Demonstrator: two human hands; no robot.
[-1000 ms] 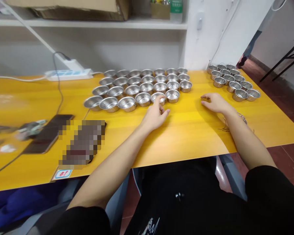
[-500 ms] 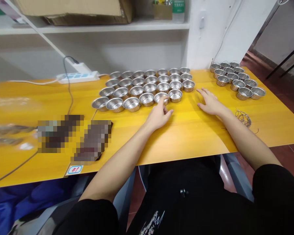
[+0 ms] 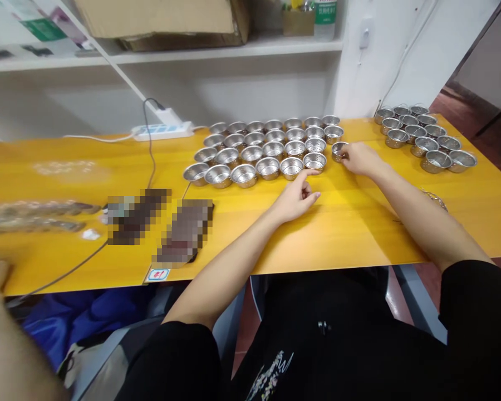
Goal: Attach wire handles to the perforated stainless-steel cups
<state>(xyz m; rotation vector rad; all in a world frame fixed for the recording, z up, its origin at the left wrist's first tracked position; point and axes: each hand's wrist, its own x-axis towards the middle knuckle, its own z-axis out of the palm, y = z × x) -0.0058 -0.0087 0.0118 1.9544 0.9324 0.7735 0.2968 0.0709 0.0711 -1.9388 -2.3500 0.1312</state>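
Note:
Small perforated metal strainer cups (image 3: 244,175) stand upright in several rows on the yellow table. My right hand (image 3: 361,159) has its fingers pinched on the rim of a strainer cup (image 3: 338,152) at the right end of one row; the fingers partly hide it. My left hand (image 3: 295,197) holds nothing. Its index finger stretches along the near side of the front row's last cup (image 3: 315,162), thumb apart and the other fingers curled. Whether that fingertip touches the cup I cannot tell.
More cups with thin wire handles (image 3: 437,161) stand at the right. A wire bundle (image 3: 434,199) lies partly behind my right forearm. Two blurred-out dark items (image 3: 183,231), a power strip (image 3: 162,130) and cable are leftward. Another person's arm (image 3: 12,345) enters at lower left.
My right hand has moved in from the right and closed on the row's end cup. My left hand has shifted right along the front row. The view has turned left; another person's arm has appeared.

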